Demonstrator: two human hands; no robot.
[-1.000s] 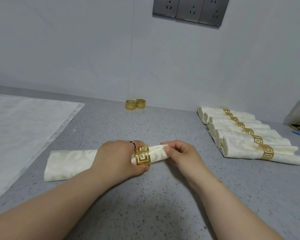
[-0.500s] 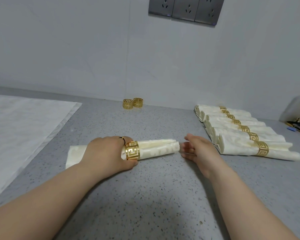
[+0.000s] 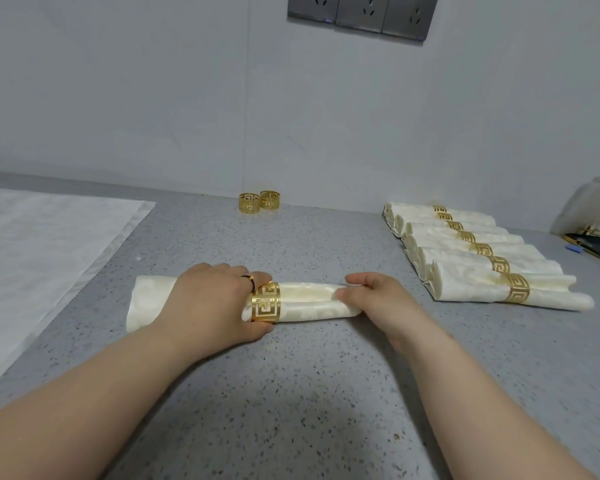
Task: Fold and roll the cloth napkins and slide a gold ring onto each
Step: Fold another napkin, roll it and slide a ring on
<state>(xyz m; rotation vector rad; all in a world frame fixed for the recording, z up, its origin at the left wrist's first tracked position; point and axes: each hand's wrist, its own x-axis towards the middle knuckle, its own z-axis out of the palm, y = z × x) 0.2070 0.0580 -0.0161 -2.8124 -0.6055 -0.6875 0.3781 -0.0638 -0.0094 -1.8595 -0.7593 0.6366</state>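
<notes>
A rolled cream napkin (image 3: 309, 303) lies across the grey counter in front of me. A gold cut-out ring (image 3: 266, 302) sits around it, left of its middle. My left hand (image 3: 212, 299) wraps over the roll just left of the ring, thumb under the ring's lower edge. My right hand (image 3: 374, 299) pinches the roll's right end. Two loose gold rings (image 3: 258, 201) stand by the back wall. Several finished ringed napkins (image 3: 478, 258) lie in a row at the right.
Flat white cloth (image 3: 42, 258) is spread over the counter's left side. A clear bag with dark and gold items (image 3: 593, 223) sits at the far right. Wall sockets (image 3: 361, 12) hang above. Bare counter (image 3: 291, 393) lies between my forearms.
The ring has travelled from near the roll's right end toward its middle. My right hand let go briefly, then took hold of the right end again.
</notes>
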